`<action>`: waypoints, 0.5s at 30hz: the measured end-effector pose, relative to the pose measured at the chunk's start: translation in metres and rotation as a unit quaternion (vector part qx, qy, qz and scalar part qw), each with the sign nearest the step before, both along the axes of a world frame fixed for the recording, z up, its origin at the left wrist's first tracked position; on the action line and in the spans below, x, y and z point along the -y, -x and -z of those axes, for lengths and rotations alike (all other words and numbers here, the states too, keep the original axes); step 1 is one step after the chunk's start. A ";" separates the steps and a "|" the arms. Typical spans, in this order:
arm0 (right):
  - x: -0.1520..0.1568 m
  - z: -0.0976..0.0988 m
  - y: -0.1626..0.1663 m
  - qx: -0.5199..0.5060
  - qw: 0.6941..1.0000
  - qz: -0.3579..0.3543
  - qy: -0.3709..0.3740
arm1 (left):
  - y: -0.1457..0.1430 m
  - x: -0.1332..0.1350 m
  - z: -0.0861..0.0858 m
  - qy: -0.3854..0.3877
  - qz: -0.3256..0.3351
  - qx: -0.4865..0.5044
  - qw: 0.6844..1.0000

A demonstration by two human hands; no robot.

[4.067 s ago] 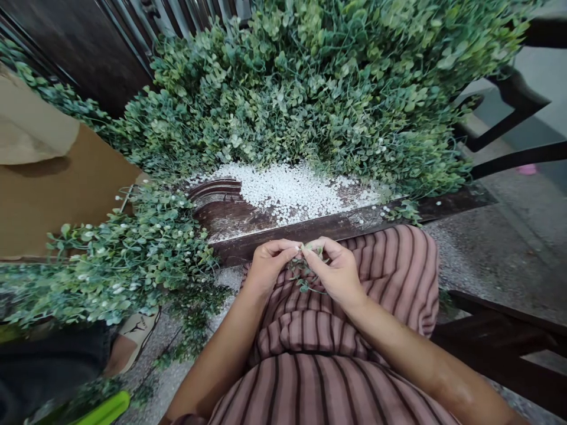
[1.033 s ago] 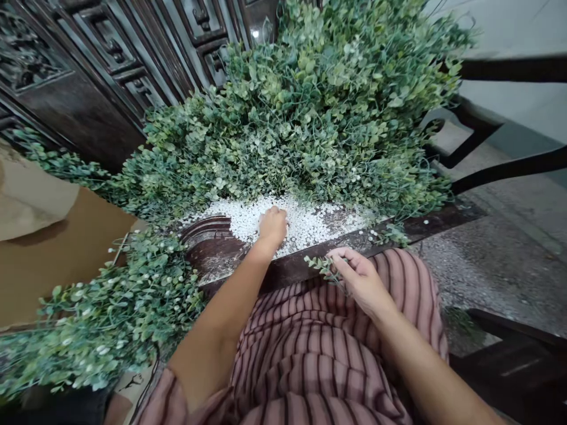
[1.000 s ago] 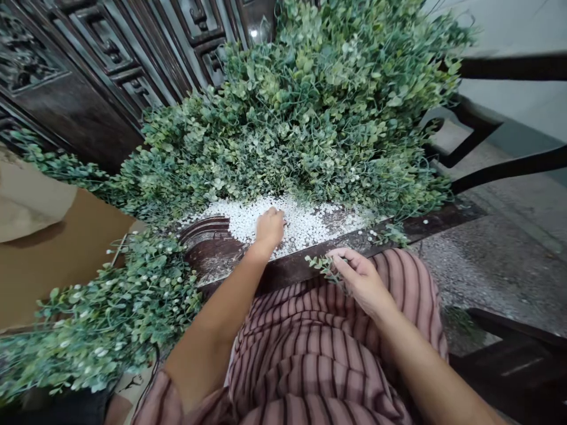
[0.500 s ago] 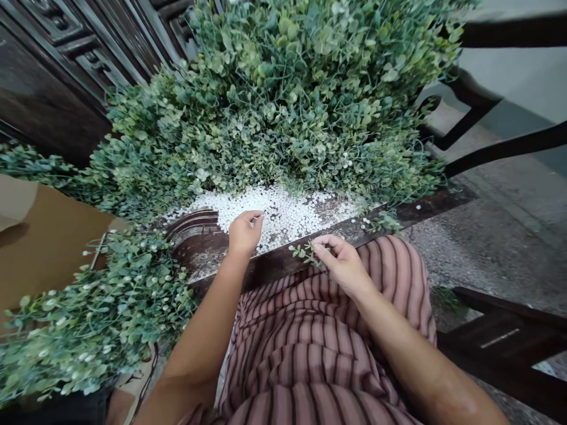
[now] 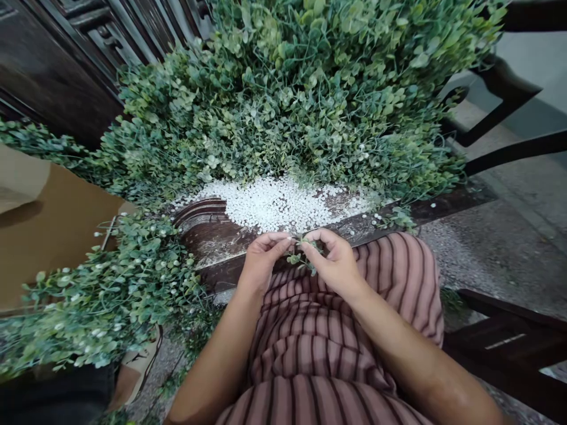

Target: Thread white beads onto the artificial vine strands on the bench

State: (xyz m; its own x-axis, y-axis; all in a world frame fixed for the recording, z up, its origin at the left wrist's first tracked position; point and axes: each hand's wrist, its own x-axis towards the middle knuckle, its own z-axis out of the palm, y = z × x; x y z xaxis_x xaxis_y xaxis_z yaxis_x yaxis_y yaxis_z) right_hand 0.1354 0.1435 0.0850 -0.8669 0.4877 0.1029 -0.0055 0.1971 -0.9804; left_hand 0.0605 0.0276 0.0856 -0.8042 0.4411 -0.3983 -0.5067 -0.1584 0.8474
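My right hand (image 5: 334, 260) pinches a small green leafy sprig (image 5: 305, 260) above my lap. Close against it, my left hand (image 5: 266, 257) is closed in a pinch on a small white bead, which shows only as a speck at the fingertips. The two sets of fingertips meet at the sprig's stem. Just beyond them a spread of white beads (image 5: 279, 203) lies on a dark wooden bench (image 5: 212, 239). A big heap of leafy green sprigs (image 5: 283, 112) rises behind the beads.
Sprigs with white beads on them (image 5: 119, 289) are piled at the left, beside a cardboard box (image 5: 66, 236). A person's sandalled foot (image 5: 139, 366) is at the lower left. Dark wooden chair parts (image 5: 509, 147) stand at the right.
My left hand has come back from the white beads towards me and met my right hand at the sprig. The view has shifted slightly.
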 end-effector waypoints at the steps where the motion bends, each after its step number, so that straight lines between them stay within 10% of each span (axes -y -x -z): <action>1: 0.003 -0.001 0.000 -0.003 1.000 -0.002 -0.004 | -0.002 0.001 0.000 -0.003 0.001 -0.006 1.000; 15: 0.018 -0.002 0.001 -0.003 0.998 0.012 0.067 | -0.009 0.007 0.002 -0.017 -0.015 -0.015 1.000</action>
